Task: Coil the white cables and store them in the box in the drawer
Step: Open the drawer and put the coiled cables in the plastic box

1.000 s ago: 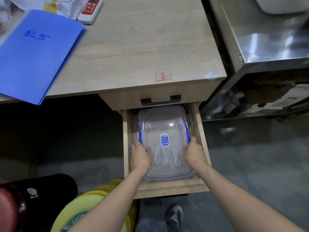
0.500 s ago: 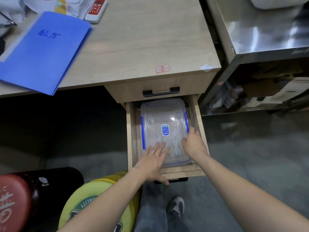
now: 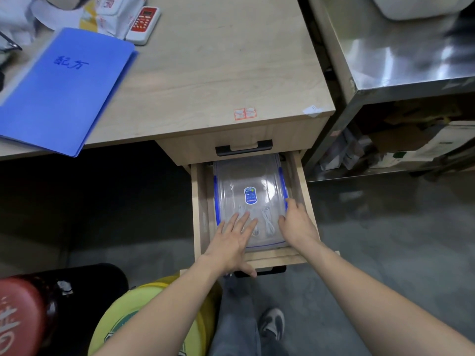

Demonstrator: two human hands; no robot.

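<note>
A clear plastic box [image 3: 250, 181] with blue clips and a closed lid lies in the open wooden drawer [image 3: 299, 176]. Coiled white cables [image 3: 267, 220] show through the lid near its front end. My left hand [image 3: 231, 242] rests flat on the lid's front left, fingers spread, thumb hanging over the drawer front. My right hand [image 3: 297, 222] presses the box's right front edge near a blue clip, fingers curled on the rim.
Above is the wooden desk [image 3: 218, 73] with a blue folder [image 3: 59, 91] and a red-and-white remote [image 3: 142, 24]. A steel table [image 3: 401, 60] stands at the right. A yellow bucket [image 3: 144, 322] and a dark container [image 3: 51, 304] stand at the lower left by my shoe [image 3: 273, 322].
My left hand left the box's left side and now lies flat on the lid. The drawer with the box has slid partly inward under the desk.
</note>
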